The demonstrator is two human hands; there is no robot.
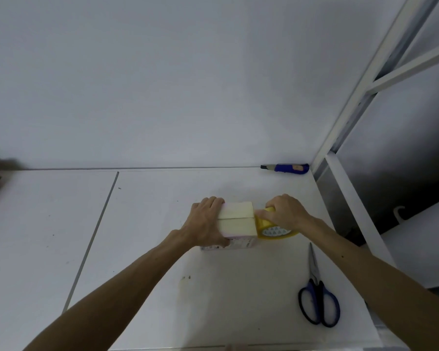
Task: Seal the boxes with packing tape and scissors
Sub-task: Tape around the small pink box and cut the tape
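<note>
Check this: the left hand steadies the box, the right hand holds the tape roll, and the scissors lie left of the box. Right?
No. The head view shows the scissors lying right of the box; the left hand and right hand with tape roll are as stated.

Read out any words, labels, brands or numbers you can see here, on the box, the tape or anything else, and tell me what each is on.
No text here can be read.
box, near side: small dark and pink print, too blurred to read.
tape roll, inner core: a row of small grey marks, too blurred to read.
scissors and utility knife: no text visible.
</note>
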